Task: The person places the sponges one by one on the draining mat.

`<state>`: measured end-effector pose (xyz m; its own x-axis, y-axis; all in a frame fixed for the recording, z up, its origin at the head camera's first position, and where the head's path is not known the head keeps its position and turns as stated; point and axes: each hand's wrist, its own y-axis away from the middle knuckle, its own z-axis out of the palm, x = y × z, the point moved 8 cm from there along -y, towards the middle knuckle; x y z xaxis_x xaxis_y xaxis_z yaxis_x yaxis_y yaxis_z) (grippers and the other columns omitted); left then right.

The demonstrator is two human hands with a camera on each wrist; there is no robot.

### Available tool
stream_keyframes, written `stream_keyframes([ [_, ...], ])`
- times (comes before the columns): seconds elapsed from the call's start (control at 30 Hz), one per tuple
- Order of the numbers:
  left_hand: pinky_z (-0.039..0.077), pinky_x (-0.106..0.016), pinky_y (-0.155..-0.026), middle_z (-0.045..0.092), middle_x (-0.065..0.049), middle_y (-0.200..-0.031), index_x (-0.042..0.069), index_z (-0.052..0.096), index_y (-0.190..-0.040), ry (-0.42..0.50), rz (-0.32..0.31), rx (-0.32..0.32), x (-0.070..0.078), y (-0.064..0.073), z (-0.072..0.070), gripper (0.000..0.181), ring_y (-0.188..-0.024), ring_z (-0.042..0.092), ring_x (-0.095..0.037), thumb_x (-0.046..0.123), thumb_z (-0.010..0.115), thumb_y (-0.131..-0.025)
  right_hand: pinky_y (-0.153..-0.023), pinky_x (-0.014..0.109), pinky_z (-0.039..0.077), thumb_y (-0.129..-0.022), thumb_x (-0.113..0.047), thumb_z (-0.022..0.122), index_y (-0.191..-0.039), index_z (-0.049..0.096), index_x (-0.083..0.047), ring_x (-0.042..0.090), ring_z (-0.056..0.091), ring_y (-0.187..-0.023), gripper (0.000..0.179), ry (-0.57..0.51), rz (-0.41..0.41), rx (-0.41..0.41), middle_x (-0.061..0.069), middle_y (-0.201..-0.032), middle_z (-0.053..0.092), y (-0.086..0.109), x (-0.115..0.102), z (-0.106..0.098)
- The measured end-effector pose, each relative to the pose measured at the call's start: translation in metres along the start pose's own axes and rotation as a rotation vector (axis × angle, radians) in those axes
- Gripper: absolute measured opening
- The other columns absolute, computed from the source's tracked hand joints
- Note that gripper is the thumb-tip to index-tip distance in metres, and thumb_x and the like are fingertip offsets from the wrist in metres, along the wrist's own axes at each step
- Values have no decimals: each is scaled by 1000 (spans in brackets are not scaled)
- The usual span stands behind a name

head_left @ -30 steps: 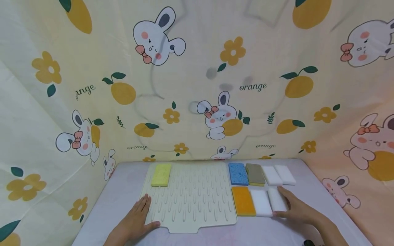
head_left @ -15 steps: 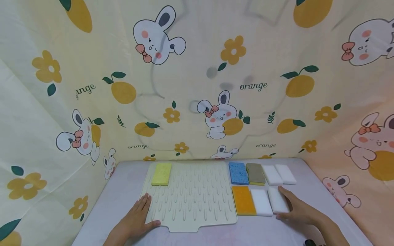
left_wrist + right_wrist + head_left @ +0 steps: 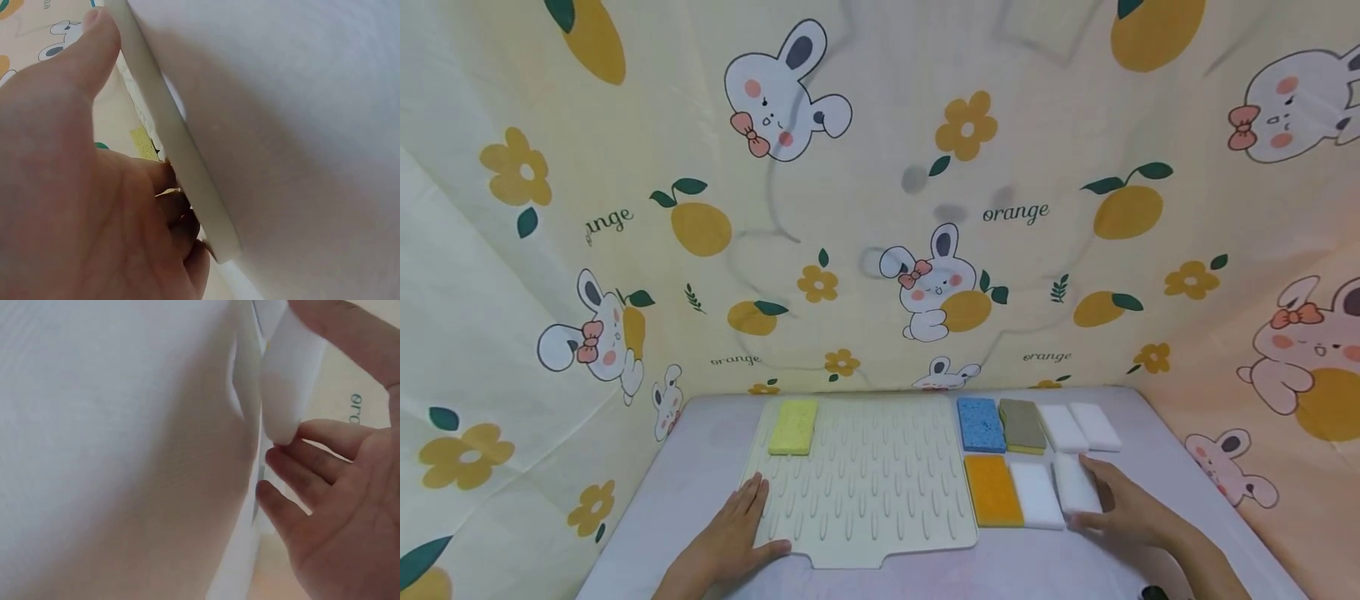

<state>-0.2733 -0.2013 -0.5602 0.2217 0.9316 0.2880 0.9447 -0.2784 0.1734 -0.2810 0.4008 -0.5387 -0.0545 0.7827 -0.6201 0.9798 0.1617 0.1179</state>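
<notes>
My left hand (image 3: 727, 532) rests on the left edge of a cream drying mat (image 3: 857, 517) with raised ridges, fingers straight and thumb near the front edge. The left wrist view shows the left hand (image 3: 106, 169) along the mat's rim (image 3: 181, 156). A yellow sponge (image 3: 792, 427) lies at the mat's back left. At the right, my right hand (image 3: 1123, 504) pinches a white sponge block (image 3: 1077, 485) between thumb and fingers. In the right wrist view this white block (image 3: 290, 381) is tilted, with the right hand's fingers (image 3: 319, 453) at its lower end.
Right of the mat lie a blue sponge (image 3: 981, 424), a grey-topped sponge (image 3: 1022, 425), an orange sponge (image 3: 993, 491) and more white blocks (image 3: 1037, 495) in two rows. A printed curtain (image 3: 850, 192) encloses the table's back and sides.
The white block in my right hand has risen slightly at its near end and shifted a little. My right thumb has closed in on its near edge. The left hand stays put.
</notes>
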Motion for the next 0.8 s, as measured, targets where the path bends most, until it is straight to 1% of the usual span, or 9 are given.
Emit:
stream_keyframes([
  [0.13, 23, -60, -131, 21, -31, -174, -10, 29, -164, 0, -2, -2, -1, 0, 1, 121, -162, 21, -45, 75, 70, -89, -110, 84, 30, -83, -40, 94, -161, 32, 10, 71, 29, -143, 111, 43, -67, 90, 44, -160, 32, 3, -8, -7],
  [0.23, 22, -60, -131, 21, -31, -174, -10, 29, -164, 9, -5, -3, 0, 0, 0, 121, -162, 21, -46, 75, 71, -89, -107, 85, 34, -83, -42, 93, -161, 35, 6, 70, 34, -141, 108, 67, -82, 130, 42, -159, 35, 3, -15, -10],
  [0.33, 22, -61, -131, 20, -31, -174, -11, 29, -164, 22, -1, 0, 1, 1, -1, 121, -162, 20, -46, 75, 71, -89, -107, 86, 33, -83, -46, 92, -163, 35, 2, 69, 34, -142, 109, 64, -62, 121, 40, -161, 34, 1, -21, -9],
  [0.47, 22, -61, -130, 20, -31, -174, -11, 28, -164, 31, 8, 5, 2, 3, -3, 120, -162, 20, -47, 73, 71, -90, -108, 86, 31, -83, -51, 91, -165, 32, 1, 66, 33, -145, 113, 53, -37, 89, 38, -164, 32, -5, -29, -3],
  [0.63, 22, -60, -131, 20, -31, -174, -12, 28, -163, 37, 25, 22, 4, 3, -3, 119, -162, 20, -45, 72, 71, -91, -112, 83, 31, -83, -55, 90, -166, 31, -1, 62, 32, -148, 115, 52, -36, 70, 34, -168, 30, -15, -41, 4],
  [0.8, 21, -60, -131, 21, -30, -174, -12, 28, -163, 47, 20, 17, 6, 3, -4, 119, -162, 20, -45, 72, 71, -91, -112, 83, 31, -82, -59, 90, -168, 30, -4, 61, 29, -150, 118, 38, -19, 33, 34, -169, 27, -25, -53, 14],
])
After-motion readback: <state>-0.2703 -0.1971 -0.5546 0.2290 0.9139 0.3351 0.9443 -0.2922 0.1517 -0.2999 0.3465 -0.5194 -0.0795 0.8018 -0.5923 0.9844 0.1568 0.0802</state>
